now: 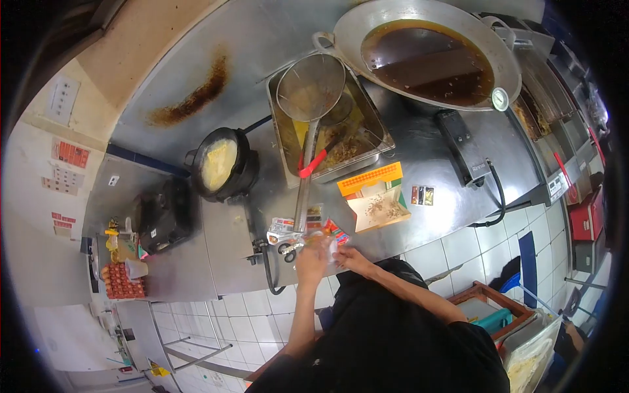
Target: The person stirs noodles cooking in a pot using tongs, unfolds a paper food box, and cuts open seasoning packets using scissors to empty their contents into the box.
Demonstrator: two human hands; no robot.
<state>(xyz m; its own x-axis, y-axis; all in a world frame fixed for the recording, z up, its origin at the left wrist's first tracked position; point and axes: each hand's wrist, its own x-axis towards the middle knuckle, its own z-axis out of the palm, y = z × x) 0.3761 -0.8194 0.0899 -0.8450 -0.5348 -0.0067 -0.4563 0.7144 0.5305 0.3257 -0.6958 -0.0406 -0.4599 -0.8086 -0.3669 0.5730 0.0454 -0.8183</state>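
And here, low at the centre of the frame, both forearms are stretched up from the bottom, the left hand (313, 255) held nearly upright on its arm, the right hand (354, 260) brought in slantwise from the lower right, its fingers bent inward. The two are held close together at the near edge of the steel counter (445, 219).

Over to the containers! At the upper right, a wide wok (349, 36) is filled partway with dark brown liquid, a dial thermometer (500, 99) set at its rim. At the upper centre, a rectangular metal tray (388, 143) is seen with oily liquid and brown crumbs; across it a mesh strainer (311, 87) is laid, its handle pointed down the frame, with a red-handled tool (321, 160) just beside it. Left of centre, pale yellowish food is held in a round black pan (246, 167). Right of the hands, brown bits are scattered in an opened carton (378, 208), and eggs are stacked in a tray (122, 281) at the far lower left.

Now the grip: a small plastic packet (333, 247) is found right between the hands, at the lower centre. Its edge is pinched by the right fingertips; whether it is clasped by the left fingers cannot be told, blurred as they are. Scissors (286, 250) are seen just left of the left hand
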